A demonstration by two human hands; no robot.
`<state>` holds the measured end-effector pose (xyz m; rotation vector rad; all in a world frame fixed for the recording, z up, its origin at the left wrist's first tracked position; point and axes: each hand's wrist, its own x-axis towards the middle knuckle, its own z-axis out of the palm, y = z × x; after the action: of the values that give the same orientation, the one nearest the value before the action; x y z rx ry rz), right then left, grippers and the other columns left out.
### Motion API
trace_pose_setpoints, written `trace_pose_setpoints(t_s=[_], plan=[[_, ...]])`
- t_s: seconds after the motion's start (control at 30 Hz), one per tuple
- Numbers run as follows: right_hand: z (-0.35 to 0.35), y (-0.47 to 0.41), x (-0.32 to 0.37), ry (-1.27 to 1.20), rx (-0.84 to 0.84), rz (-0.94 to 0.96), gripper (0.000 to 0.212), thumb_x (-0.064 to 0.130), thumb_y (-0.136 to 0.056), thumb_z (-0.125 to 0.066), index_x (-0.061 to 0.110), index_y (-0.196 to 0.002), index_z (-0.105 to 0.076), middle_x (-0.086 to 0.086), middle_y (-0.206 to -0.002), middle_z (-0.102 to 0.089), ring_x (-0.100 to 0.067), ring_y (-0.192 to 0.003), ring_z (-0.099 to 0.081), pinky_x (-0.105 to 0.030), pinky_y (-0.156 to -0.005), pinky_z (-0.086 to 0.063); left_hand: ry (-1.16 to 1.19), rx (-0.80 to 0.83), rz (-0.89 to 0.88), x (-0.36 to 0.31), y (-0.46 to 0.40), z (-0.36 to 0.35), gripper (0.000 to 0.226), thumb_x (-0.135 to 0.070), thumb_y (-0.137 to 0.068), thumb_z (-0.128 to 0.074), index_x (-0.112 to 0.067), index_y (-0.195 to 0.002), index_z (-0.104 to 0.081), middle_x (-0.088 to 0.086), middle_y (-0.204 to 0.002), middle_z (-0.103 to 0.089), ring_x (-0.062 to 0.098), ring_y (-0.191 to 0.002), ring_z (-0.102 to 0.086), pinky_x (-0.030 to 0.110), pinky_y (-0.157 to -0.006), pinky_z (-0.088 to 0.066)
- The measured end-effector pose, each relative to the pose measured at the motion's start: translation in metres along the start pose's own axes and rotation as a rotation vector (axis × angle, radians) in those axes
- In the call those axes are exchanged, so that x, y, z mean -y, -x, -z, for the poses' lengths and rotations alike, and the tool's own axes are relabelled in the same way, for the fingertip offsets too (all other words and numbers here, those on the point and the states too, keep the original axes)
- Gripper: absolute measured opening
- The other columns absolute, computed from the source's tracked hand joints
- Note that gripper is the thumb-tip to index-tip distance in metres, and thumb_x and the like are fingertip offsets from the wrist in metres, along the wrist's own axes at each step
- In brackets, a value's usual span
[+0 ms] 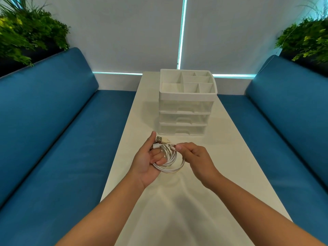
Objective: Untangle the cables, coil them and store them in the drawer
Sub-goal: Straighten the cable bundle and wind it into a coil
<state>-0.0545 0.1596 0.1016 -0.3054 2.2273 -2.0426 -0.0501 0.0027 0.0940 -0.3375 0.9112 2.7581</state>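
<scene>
Coiled white cables (168, 161) held above the desk (221, 157)

The left hand (147, 161) grips the coil with fingers through the loops; the right hand (194, 157) pinches a cable end, just before the closed drawer unit (185, 110).

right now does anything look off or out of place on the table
Nothing stands out. The white cable is a neat coil held in both hands, the drawer unit stands square on the table with all three drawers closed.

White table (221, 166) bearing drawer organizer (186, 110)
</scene>
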Motion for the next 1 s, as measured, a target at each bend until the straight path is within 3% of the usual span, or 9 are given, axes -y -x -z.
trace_pose_setpoints(t_s=[0.13, 0.23, 0.37, 0.5, 0.6, 0.7, 0.8, 0.87, 1.0], plan=[[-0.013, 0.004, -0.006, -0.031, -0.014, 0.016, 0.026, 0.027, -0.095, -0.057, 0.045, -0.089, -0.075, 0.028, -0.102, -0.069, -0.008, -0.115, -0.058, -0.038, -0.099, -0.045, 0.078, 0.031, 0.002, 0.002, -0.001, -0.003, 0.046, -0.042, -0.084, -0.062, -0.019, -0.049, -0.044, -0.007, -0.035, -0.025, 0.005, -0.031, -0.024, 0.018, -0.036, -0.027], [-0.018, 0.006, -0.004, -0.100, 0.053, -0.007, 0.023, 0.028, -0.100, -0.048, 0.029, -0.102, -0.071, 0.006, -0.097, -0.072, -0.016, -0.097, -0.065, -0.042, -0.088, -0.050, 0.119, 0.078, 0.044, 0.002, -0.001, -0.003, 0.052, -0.047, -0.088, -0.057, -0.019, -0.047, -0.040, -0.005, -0.034, -0.027, 0.006, -0.031, -0.027, 0.018, -0.037, -0.032], [-0.022, 0.003, -0.004, 0.009, 0.078, 0.026, 0.023, 0.032, -0.102, -0.042, 0.024, -0.105, -0.064, 0.007, -0.091, -0.068, -0.013, -0.088, -0.063, -0.039, -0.083, -0.050, 0.081, 0.055, 0.005, 0.003, -0.001, -0.004, 0.042, -0.047, -0.087, -0.057, -0.019, -0.058, -0.047, -0.006, -0.035, -0.026, 0.006, -0.031, -0.028, 0.019, -0.039, -0.033], [-0.017, -0.001, -0.005, 0.122, 0.031, 0.043, 0.023, 0.027, -0.102, -0.044, 0.021, -0.098, -0.066, -0.007, -0.095, -0.060, -0.019, -0.088, -0.061, -0.036, -0.072, -0.058, -0.085, 0.067, 0.024, -0.001, 0.000, -0.001, 0.048, -0.051, -0.091, -0.054, -0.016, -0.058, -0.064, -0.002, -0.050, -0.023, 0.012, -0.054, -0.035, 0.028, -0.072, -0.042], [-0.012, -0.003, 0.000, 0.247, -0.033, 0.088, 0.021, 0.020, -0.101, -0.047, 0.019, -0.093, -0.066, -0.010, -0.099, -0.054, -0.014, -0.090, -0.056, -0.017, -0.061, -0.056, -0.132, 0.080, 0.010, -0.002, 0.000, 0.000, 0.032, -0.046, -0.089, -0.056, -0.017, -0.076, -0.061, 0.001, -0.060, -0.022, 0.014, -0.062, -0.041, 0.036, -0.088, -0.038], [-0.007, -0.006, 0.004, 0.407, -0.043, 0.166, 0.021, 0.017, -0.099, -0.049, 0.013, -0.098, -0.070, -0.009, -0.104, -0.056, -0.007, -0.088, -0.053, -0.007, -0.061, -0.048, -0.087, 0.104, 0.003, 0.000, -0.002, 0.000, 0.026, -0.042, -0.089, -0.054, -0.018, -0.081, -0.059, -0.002, -0.055, -0.031, 0.013, -0.057, -0.043, 0.035, -0.084, -0.042], [-0.007, -0.008, 0.004, 0.478, -0.052, 0.150, 0.024, 0.016, -0.099, -0.050, 0.007, -0.109, -0.070, -0.006, -0.113, -0.052, -0.009, -0.083, -0.057, -0.017, -0.069, -0.052, -0.080, 0.094, 0.006, 0.003, -0.001, -0.008, 0.037, -0.047, -0.090, -0.053, -0.017, -0.071, -0.060, -0.002, -0.056, -0.027, 0.012, -0.057, -0.036, 0.034, -0.074, -0.051], [-0.008, -0.008, 0.003, 0.567, -0.055, 0.187, 0.024, 0.014, -0.099, -0.050, 0.005, -0.107, -0.070, -0.003, -0.115, -0.049, -0.013, -0.084, -0.055, -0.023, -0.076, -0.050, -0.071, 0.060, -0.014, 0.005, 0.000, -0.012, 0.040, -0.056, -0.086, -0.055, -0.017, -0.079, -0.059, -0.004, -0.050, -0.026, 0.009, -0.052, -0.031, 0.029, -0.069, -0.048], [-0.008, -0.003, 0.005, 0.693, -0.029, 0.233, 0.024, 0.012, -0.099, -0.047, 0.005, -0.101, -0.070, 0.004, -0.114, -0.042, -0.011, -0.086, -0.054, -0.009, -0.074, -0.036, -0.093, 0.049, -0.043, 0.007, 0.003, -0.013, 0.046, -0.060, -0.076, -0.065, -0.017, -0.089, -0.056, -0.005, -0.048, -0.024, 0.008, -0.048, -0.026, 0.026, -0.066, -0.040]])
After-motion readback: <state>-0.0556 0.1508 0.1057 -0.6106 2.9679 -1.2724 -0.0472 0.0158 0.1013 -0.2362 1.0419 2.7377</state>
